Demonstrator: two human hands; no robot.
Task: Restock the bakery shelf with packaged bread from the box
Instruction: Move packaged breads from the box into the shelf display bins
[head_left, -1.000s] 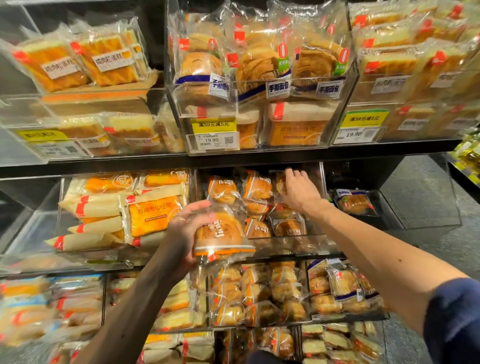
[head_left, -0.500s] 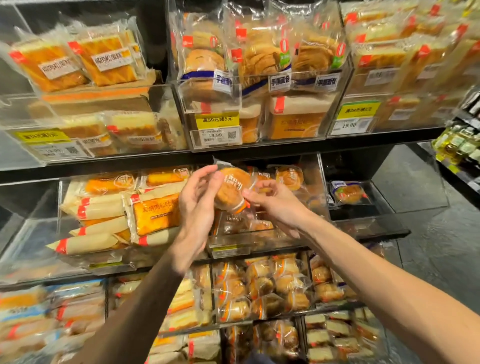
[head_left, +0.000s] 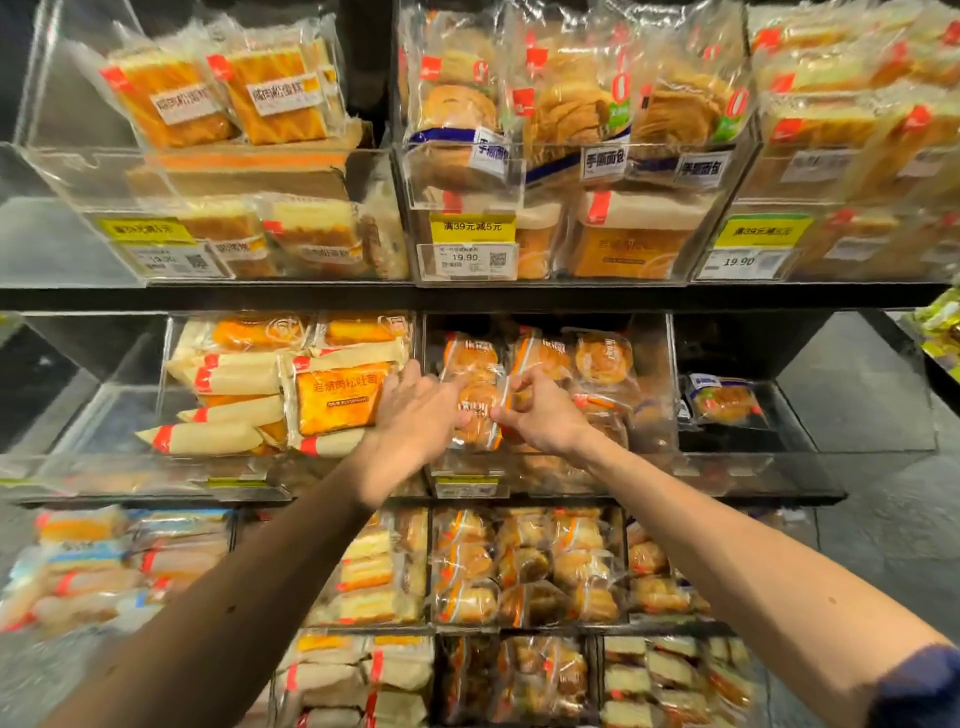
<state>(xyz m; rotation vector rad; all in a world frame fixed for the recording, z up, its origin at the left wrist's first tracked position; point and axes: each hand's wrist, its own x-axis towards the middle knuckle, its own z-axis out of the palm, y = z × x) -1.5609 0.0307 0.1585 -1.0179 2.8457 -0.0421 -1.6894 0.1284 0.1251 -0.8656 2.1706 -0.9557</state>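
At middle shelf height, over the central clear bin: round bread packet held between both hands, left hand curled on its left side, right hand pinching the wrapper's right edge. Probably not yet seated. Possible trouble: slipping of smooth film if released early, then tipping over the low front wall; also pushing down the packets behind.
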